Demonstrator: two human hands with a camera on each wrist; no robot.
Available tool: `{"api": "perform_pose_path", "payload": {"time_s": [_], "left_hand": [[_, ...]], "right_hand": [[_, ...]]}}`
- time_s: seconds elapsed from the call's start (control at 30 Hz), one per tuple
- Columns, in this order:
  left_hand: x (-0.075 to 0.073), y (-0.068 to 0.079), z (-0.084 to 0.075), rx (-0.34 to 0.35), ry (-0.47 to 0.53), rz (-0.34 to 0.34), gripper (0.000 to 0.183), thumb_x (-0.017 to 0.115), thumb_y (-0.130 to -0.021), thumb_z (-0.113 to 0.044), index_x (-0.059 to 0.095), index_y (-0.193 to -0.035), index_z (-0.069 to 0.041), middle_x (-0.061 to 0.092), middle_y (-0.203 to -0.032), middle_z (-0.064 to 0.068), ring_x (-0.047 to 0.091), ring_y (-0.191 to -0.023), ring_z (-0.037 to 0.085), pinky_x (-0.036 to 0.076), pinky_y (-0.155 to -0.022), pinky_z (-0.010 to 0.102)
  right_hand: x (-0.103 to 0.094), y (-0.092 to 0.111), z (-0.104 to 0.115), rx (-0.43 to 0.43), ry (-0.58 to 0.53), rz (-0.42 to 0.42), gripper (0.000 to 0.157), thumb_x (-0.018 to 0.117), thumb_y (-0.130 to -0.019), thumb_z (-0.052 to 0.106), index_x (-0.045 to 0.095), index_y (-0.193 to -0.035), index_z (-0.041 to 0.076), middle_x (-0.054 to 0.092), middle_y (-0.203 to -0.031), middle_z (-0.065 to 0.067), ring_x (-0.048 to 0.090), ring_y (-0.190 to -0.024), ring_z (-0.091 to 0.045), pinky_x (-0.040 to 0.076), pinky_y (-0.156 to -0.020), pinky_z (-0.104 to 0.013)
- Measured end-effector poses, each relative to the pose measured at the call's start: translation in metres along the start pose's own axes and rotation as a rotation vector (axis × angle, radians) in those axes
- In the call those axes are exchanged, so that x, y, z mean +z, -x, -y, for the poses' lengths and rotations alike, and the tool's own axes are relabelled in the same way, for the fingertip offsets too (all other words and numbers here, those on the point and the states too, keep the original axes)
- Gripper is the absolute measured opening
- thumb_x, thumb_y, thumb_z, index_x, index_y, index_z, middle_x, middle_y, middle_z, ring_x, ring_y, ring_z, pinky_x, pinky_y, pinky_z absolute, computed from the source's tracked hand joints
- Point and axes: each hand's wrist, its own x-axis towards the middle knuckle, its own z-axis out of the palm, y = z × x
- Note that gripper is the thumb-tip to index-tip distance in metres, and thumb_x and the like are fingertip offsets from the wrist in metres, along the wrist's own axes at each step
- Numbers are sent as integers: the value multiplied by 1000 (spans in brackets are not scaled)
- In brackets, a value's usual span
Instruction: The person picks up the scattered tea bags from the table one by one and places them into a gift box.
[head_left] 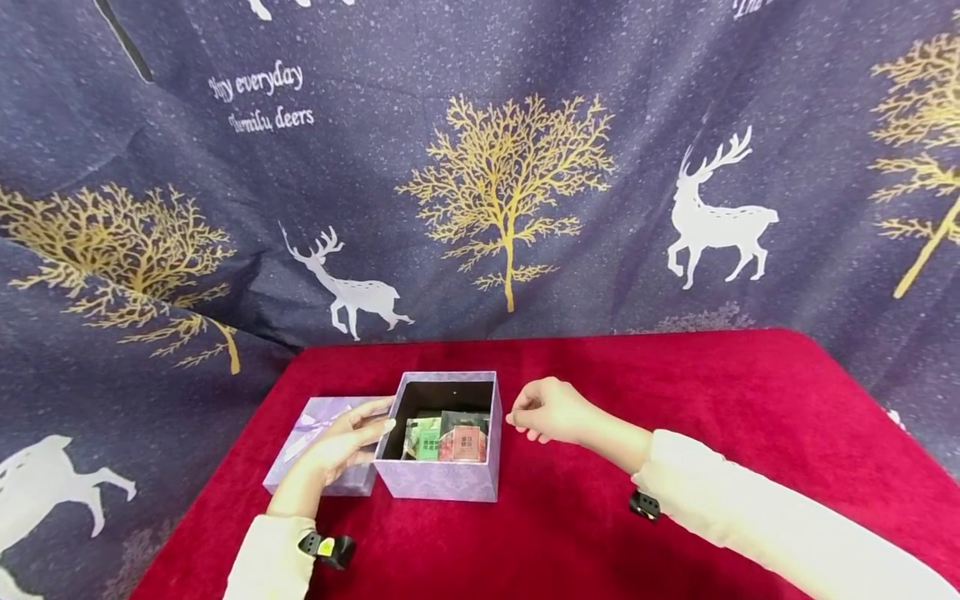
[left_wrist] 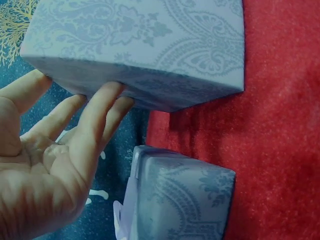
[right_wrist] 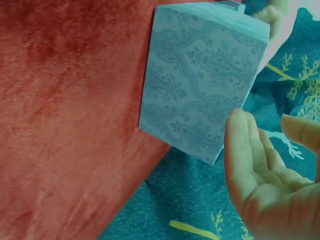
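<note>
A lilac patterned gift box point(head_left: 442, 481) stands uncovered on the red cloth, its inside dark. Inside it lie a green-labelled packet point(head_left: 428, 442) and a red-labelled packet point(head_left: 467, 442). My left hand point(head_left: 337, 442) touches the box's left side with extended fingers; the left wrist view shows those fingers point(left_wrist: 100, 110) against the patterned wall. To the right of the box, my right hand point(head_left: 553, 412) hovers with loosely bent fingers and nothing visible in them. The right wrist view shows its fingertips close to the box's right wall point(right_wrist: 205, 75); whether they touch, I cannot tell.
The matching lilac lid point(head_left: 352, 482), with a ribbon bow, lies left of the box, partly behind my left hand. Red cloth point(head_left: 570, 517) covers the table. A dark blue hanging with deer and trees point(head_left: 585, 283) rises behind its far edge.
</note>
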Motion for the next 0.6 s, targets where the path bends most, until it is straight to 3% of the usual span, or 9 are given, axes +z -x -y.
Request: {"api": "perform_pose_path", "payload": {"time_s": [0.2,0.3,0.4,0.5,0.6], "left_hand": [[0,-1,-4,25,-48,-2,57,54,-96,-17,32,-145,2,44,-138,28,54,-119,32,51,-89,46],[4,-3,-7,59,-68,-65,52,51,-97,-17,35,-142,4,43,-139,27,52,-120,29,50,-91,45],[7,-3,-13,145,-150,-183,46,52,-97,-16,42,-137,5,47,-136,26,52,-119,25,48,-95,44],[11,-4,-22,266,-274,-289,41,56,-95,-13,51,-131,4,53,-132,25,51,-121,30,42,-101,47],[17,-5,-33,371,-370,-312,39,59,-93,-14,54,-129,1,54,-132,23,45,-127,36,33,-105,56]], "right_hand": [[-1,10,-8,-190,160,-140,5,66,-84,10,70,-86,7,70,-79,-2,62,-72,-12,52,-70,-30],[-2,15,-13,-273,172,-206,7,66,-84,7,70,-90,6,71,-86,-4,66,-79,-17,54,-76,-34],[-2,18,-18,-348,201,-251,13,68,-83,6,69,-96,4,71,-93,-7,67,-86,-22,54,-79,-38],[-4,20,-21,-389,274,-305,23,71,-81,8,68,-103,3,69,-101,-8,65,-95,-25,52,-85,-40],[-9,24,-22,-403,359,-353,31,73,-80,12,67,-109,4,67,-108,-9,61,-102,-27,49,-90,-43]]}}
